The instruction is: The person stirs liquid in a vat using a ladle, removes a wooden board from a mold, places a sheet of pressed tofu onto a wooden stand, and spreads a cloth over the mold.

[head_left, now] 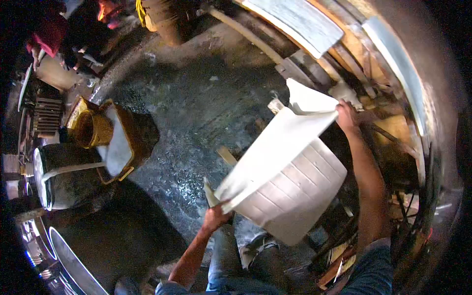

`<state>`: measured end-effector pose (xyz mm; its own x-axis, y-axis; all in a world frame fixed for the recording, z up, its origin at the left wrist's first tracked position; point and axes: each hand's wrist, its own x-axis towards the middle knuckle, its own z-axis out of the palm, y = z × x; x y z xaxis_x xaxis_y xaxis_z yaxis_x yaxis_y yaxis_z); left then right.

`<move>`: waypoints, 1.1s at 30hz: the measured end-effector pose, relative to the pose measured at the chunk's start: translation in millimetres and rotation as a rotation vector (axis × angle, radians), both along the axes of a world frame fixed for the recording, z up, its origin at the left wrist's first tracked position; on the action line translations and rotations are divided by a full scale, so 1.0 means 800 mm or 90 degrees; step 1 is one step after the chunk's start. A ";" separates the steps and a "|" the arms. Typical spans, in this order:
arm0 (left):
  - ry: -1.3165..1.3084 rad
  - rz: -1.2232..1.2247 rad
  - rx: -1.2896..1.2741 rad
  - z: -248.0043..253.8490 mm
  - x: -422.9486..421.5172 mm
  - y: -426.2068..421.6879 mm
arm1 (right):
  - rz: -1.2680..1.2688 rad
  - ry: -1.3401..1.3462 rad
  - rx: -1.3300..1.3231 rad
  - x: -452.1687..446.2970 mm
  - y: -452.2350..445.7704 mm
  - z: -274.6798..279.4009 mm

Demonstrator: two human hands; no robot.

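A large white flexible sheet (275,147) hangs before me, folded over at its upper edge. Its lower, greyer flap (305,182) carries straight parallel lines and hangs toward my legs. My left hand (215,218) is closed on the sheet's near left corner. At the far right corner, my right hand (347,116) grips the edge, its fingers partly hidden by the sheet. The material sags between the two hands. Below it is the wet, dark floor (201,113).
On the left stand a yellow-brown bucket (93,129), a container of whitish liquid (116,142) and a dark drum (73,172). Pale panels (300,22) and wooden beams line the upper right. A person in red (49,32) is at upper left. Wood scraps (339,265) lie lower right.
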<state>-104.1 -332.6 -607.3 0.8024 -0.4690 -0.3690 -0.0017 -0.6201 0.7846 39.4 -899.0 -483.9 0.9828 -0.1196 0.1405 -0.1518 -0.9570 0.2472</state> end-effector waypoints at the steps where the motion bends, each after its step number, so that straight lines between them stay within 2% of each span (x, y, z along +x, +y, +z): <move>1: -0.056 -0.047 -0.030 -0.006 -0.035 -0.007 | 0.015 -0.051 0.029 -0.056 -0.036 0.008; 2: 0.172 -0.080 0.008 0.046 -0.056 -0.034 | 0.019 -0.083 0.062 -0.116 -0.072 0.017; 4: -0.171 -0.300 -0.101 0.030 -0.151 -0.079 | -0.163 -0.090 0.148 -0.230 -0.171 0.032; 5: -0.086 -0.297 -0.271 0.075 -0.181 -0.106 | -0.083 -0.186 0.028 -0.301 -0.213 0.059; 6: -0.010 -0.334 -0.319 0.099 -0.221 -0.132 | -0.002 -0.283 -0.098 -0.358 -0.232 0.088; 8: 0.194 -0.404 -0.396 0.149 -0.310 -0.190 | -0.242 0.037 -0.117 -0.455 -0.235 0.219; 9: 0.285 -0.446 -0.429 0.171 -0.356 -0.217 | -0.326 0.105 -0.154 -0.502 -0.237 0.270; 12: 0.502 -0.555 -0.475 0.221 -0.488 -0.283 | -0.493 0.113 -0.283 -0.604 -0.268 0.394; 14: 0.620 -0.594 -0.460 0.243 -0.559 -0.310 | -0.551 0.094 -0.329 -0.644 -0.277 0.449; 16: 0.695 -0.598 -0.427 0.254 -0.612 -0.324 | -0.562 0.062 -0.327 -0.664 -0.279 0.477; 19: 0.754 -0.551 -0.375 0.254 -0.647 -0.336 | -0.496 0.057 -0.246 -0.674 -0.293 0.451; 20: 0.759 -0.524 -0.360 0.249 -0.649 -0.342 | -0.488 0.056 -0.213 -0.667 -0.278 0.415; 23: 0.698 -0.448 -0.330 0.205 -0.629 -0.353 | -0.466 0.051 -0.043 -0.637 -0.195 0.254; 24: 0.642 -0.451 -0.320 0.205 -0.592 -0.349 | -0.468 0.048 0.041 -0.631 -0.162 0.194; 25: 0.493 -0.509 -0.282 0.207 -0.554 -0.332 | -0.474 0.041 0.138 -0.627 -0.114 0.137; 29: 0.589 -0.623 -0.043 0.152 -0.346 -0.279 | -0.582 0.007 0.575 -0.675 0.093 -0.072; 31: 0.183 -0.568 -0.221 -0.018 -0.321 -0.227 | -0.711 -0.027 0.770 -0.711 0.216 -0.131; 33: 0.051 -0.293 -0.114 -0.121 -0.191 -0.180 | -0.876 -0.086 0.921 -0.734 0.319 -0.155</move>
